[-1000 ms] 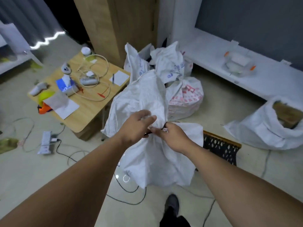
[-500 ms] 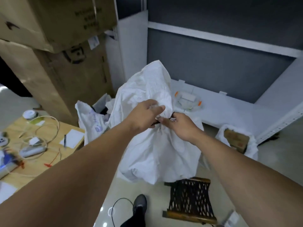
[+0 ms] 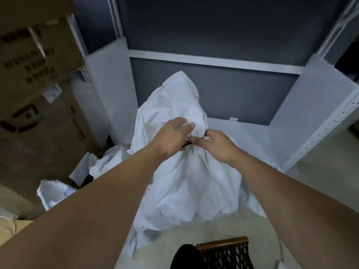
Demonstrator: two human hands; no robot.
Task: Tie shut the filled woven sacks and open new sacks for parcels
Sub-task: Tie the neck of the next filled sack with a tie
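A white woven sack [image 3: 192, 183] hangs in front of me, bunched at its neck, with its loose top flap standing up above my hands. My left hand [image 3: 172, 136] grips the gathered neck from the left. My right hand [image 3: 215, 145] pinches a thin dark tie [image 3: 205, 133] at the same neck, thumb against my left fingers. The tie is mostly hidden between the two hands. The sack's lower part sags down toward the floor.
Large cardboard boxes [image 3: 38, 105] are stacked at the left. A white metal shelf frame [image 3: 320, 121] with a grey back panel stands behind the sack. More white sacks [image 3: 56, 193] lie low at the left. A dark woven stool [image 3: 227, 253] and my shoe [image 3: 184, 257] are at the bottom.
The view has swung up and to the right, from the wooden table toward the shelf. Both hands have stayed on the sack's neck, which now sits higher in front of me.
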